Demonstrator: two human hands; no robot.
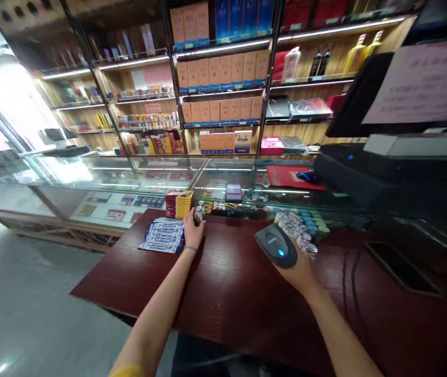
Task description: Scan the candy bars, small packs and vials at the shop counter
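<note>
My right hand [302,269] is wrapped round a dark grey barcode scanner [274,245], its blue light lit, above the dark red wooden counter [227,272]. Fingers of my left hand [193,230] curl at a small silvery packaged item [199,210] near the counter's far edge; its exact kind is too small to tell. Blue-and-white long packets [163,235] lie in a pile left of that hand. Just behind it stands a stack of red and yellow packs [178,204]. Beyond the scanner lies a heap of silver round-ended packages [294,226], with greenish-blue ones [314,221] beside it.
A glass display case [160,175] runs behind the counter, bearing a small device with a lit screen [233,192], a red folder [286,176] and a mouse [307,177]. A phone [402,267] and a black cable [355,293] lie at right, below a monitor [359,99].
</note>
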